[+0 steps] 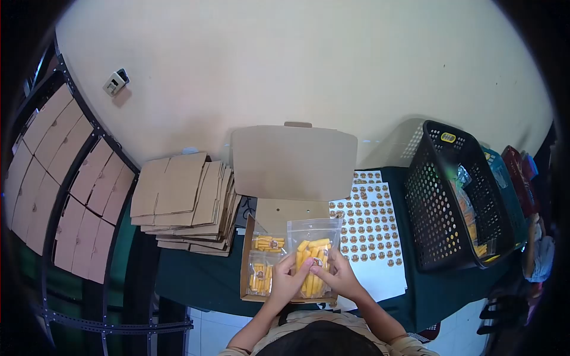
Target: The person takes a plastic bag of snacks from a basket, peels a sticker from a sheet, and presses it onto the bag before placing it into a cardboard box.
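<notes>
A clear zip bag (312, 291) of yellow stick-shaped snacks is held upright between my two hands. My left hand (288, 281) grips its left side and my right hand (339, 276) its right side. Both thumbs press near a round sticker (317, 261) on the bag's front. Beneath and behind it stands an open cardboard box (244, 279) with its lid raised. In the box's left part lie two smaller bags of yellow sticks, an upper bag (268, 243) and a lower bag (260, 277), each with a round label. The held bag hides the box's right part.
Flattened cardboard boxes (169, 187) are stacked at the left. Sheets of round stickers (371, 225) lie right of the box on a dark green cloth (196, 279). A black perforated basket (427, 202) with bags inside stands farther right. Shelves of closed boxes (77, 231) stand far left.
</notes>
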Demonstrator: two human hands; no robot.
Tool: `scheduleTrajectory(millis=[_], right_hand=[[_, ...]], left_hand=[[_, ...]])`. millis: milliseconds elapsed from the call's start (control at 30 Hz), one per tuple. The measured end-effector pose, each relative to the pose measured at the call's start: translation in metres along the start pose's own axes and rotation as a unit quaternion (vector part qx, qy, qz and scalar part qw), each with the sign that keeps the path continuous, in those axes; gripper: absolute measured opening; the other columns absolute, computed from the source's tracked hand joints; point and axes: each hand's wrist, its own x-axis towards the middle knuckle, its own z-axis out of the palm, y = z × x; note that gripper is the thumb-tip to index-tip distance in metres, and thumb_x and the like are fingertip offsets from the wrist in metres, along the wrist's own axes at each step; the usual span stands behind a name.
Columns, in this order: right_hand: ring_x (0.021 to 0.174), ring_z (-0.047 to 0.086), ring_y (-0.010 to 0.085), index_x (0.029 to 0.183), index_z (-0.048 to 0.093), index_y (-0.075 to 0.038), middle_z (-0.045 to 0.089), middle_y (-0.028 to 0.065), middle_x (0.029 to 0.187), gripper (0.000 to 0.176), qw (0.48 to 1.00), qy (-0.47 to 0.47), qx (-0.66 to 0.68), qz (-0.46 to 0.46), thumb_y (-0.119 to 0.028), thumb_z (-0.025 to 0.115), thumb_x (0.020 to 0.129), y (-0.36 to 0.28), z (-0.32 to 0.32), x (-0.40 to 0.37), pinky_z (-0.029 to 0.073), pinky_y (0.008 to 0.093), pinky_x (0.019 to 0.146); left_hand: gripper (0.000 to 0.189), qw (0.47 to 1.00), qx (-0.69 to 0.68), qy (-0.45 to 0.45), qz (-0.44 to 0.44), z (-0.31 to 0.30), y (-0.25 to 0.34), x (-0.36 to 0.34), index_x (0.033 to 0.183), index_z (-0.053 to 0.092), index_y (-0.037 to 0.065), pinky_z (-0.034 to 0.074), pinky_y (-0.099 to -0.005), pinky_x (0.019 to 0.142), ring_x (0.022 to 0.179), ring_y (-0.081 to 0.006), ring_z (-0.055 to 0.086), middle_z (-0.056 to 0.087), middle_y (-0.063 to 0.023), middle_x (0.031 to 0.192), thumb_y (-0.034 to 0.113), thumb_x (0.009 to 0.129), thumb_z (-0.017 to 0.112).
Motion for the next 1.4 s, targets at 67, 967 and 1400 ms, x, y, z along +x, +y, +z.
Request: scheduleTrajectory(millis=[67, 967, 1400], right_hand=[[0.091, 0.052, 0.0125, 0.110, 0.042, 0.004, 0.053, 0.0108, 0.103, 0.038, 0.999, -0.013, -0.035, -0.003, -0.013, 0.059, 0.081, -0.008, -0.002, 0.000, 0.045, 0.0267, 0.074], [0.068, 0.051, 0.0069, 0.094, 0.050, 0.003, 0.057, 0.0083, 0.077, 0.020, 0.983, 0.150, -0.098, -0.039, -0.017, 0.047, 0.088, 0.016, -0.002, 0.023, 0.042, 0.0233, 0.060], [0.068, 0.054, 0.0094, 0.092, 0.054, 0.004, 0.060, 0.0082, 0.075, 0.024, 0.984, 0.156, -0.023, -0.080, -0.019, 0.053, 0.085, 0.017, -0.010, 0.050, 0.044, 0.0244, 0.059]], left_hand=[[0.022, 0.998, -0.058, -0.017, -0.006, 0.001, -0.009, 0.001, 0.095, 0.059, -0.004, 0.044, -0.0246, 0.068, 0.076, -0.0128, 0.057, 0.061, -0.0097, 0.085, 0.012, 0.080, 0.059], [0.030, 0.975, -0.106, -0.153, -0.124, -0.001, -0.025, 0.026, 0.107, 0.052, -0.002, 0.041, -0.0198, 0.070, 0.081, -0.0053, 0.049, 0.055, -0.0029, 0.092, 0.018, 0.086, 0.053], [0.028, 0.981, -0.163, -0.108, 0.011, -0.002, -0.022, 0.045, 0.109, 0.052, -0.002, 0.042, -0.0208, 0.075, 0.085, -0.0072, 0.052, 0.056, -0.0037, 0.097, 0.012, 0.085, 0.054]])
